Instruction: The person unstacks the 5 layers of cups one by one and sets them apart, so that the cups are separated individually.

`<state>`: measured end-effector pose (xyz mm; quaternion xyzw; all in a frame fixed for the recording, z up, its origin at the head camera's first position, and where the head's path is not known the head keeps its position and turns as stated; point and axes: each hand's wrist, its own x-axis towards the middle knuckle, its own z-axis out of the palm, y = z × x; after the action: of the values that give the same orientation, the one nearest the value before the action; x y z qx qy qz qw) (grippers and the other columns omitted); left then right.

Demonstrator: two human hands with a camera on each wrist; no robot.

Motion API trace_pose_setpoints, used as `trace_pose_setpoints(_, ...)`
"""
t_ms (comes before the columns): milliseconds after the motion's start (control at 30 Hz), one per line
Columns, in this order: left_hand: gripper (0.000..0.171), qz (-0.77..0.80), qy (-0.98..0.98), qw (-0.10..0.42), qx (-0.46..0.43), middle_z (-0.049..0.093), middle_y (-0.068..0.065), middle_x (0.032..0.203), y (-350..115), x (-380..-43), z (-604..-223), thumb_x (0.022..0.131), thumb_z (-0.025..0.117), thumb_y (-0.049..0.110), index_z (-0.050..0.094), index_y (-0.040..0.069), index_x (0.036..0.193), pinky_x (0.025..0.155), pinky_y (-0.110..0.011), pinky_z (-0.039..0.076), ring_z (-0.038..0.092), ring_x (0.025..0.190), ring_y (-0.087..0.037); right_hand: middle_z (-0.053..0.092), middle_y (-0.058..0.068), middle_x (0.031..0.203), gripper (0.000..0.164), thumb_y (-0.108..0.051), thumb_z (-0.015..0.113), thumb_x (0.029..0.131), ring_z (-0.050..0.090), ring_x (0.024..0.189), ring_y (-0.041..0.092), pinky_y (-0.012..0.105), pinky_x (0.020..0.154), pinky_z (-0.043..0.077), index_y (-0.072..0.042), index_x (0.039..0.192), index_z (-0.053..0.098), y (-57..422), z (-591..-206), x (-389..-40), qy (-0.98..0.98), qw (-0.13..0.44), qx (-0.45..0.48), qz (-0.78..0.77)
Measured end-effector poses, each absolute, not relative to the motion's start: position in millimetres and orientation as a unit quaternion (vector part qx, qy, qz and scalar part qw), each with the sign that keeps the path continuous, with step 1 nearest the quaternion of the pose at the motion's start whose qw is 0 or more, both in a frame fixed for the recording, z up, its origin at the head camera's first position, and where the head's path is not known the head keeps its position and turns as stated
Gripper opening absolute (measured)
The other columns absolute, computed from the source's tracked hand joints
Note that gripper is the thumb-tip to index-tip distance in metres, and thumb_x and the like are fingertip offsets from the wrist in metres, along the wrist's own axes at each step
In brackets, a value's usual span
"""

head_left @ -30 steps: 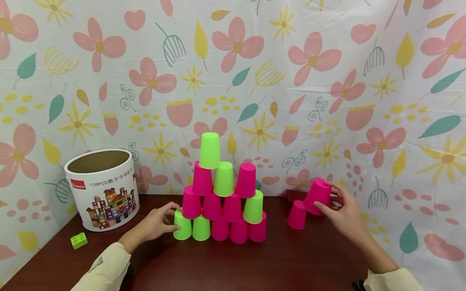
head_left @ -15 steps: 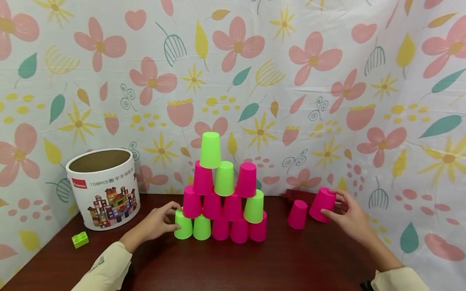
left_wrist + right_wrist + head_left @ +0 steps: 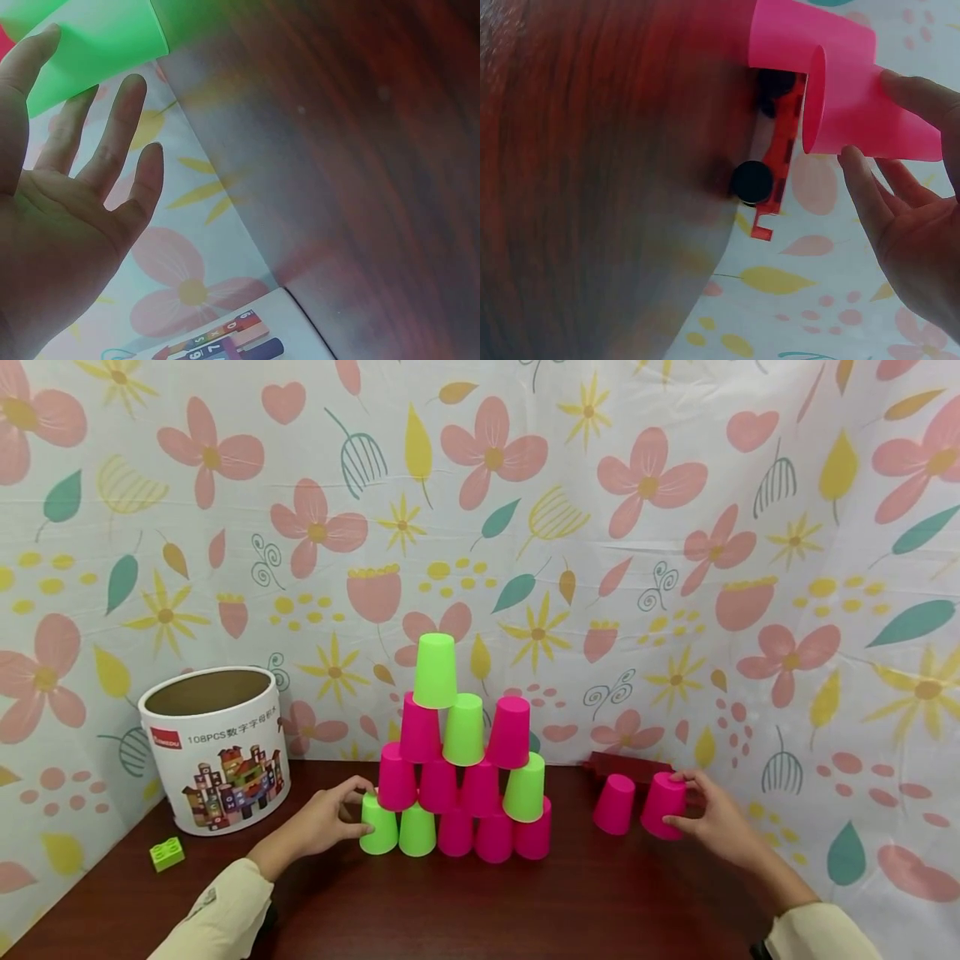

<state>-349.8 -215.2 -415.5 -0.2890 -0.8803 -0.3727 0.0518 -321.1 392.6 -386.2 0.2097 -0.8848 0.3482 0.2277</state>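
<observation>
Upside-down pink and green cups are stacked as a pyramid in the head view, a lone green cup (image 3: 436,671) on its top. My left hand (image 3: 330,817) holds the green cup (image 3: 378,824) at the bottom row's left end; in the left wrist view its thumb lies across that cup (image 3: 105,56), other fingers spread below. My right hand (image 3: 716,822) grips a pink cup (image 3: 662,807), mouth down, between thumb and fingers. In the right wrist view this cup (image 3: 855,109) overlaps another pink cup (image 3: 795,34), which stands on the table (image 3: 615,150).
A white printed bucket (image 3: 217,752) stands at the back left, with a green toy brick (image 3: 167,853) in front of it. Behind the right-hand cups lies a red toy chassis (image 3: 781,150) with black wheels. A flowered cloth (image 3: 570,610) hangs along the table's back.
My right hand has lowered the pink cup from above and behind the other loose pink cup to beside it, on its right. My left hand and the pyramid have stayed put.
</observation>
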Motion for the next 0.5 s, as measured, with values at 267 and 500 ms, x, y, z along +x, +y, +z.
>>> trace_pose_setpoints(267,0.043,-0.375,-0.881,0.053,-0.285,0.069,-0.016,0.116,-215,-349,-415,0.087,0.078,0.021,0.050,0.020,0.120,0.068,-0.030,0.054,0.067,0.079,-0.016,0.059,0.022,0.113,0.061,-0.004,0.083,0.077,0.062,0.099,0.041,0.028,0.069,0.055,0.001,0.124,0.045,390,-391,-331,-0.908,0.169,0.168,0.344)
trace_pose_setpoints(500,0.044,-0.377,-0.878,0.052,-0.290,0.068,-0.016,0.116,-214,-349,-415,0.087,0.078,0.022,0.050,0.019,0.120,0.068,-0.030,0.054,0.067,0.078,-0.015,0.059,0.020,0.112,0.060,-0.002,0.084,0.076,0.062,0.094,0.033,0.027,0.068,0.054,-0.001,0.122,0.045,392,-402,-343,-0.911,0.143,0.161,0.351)
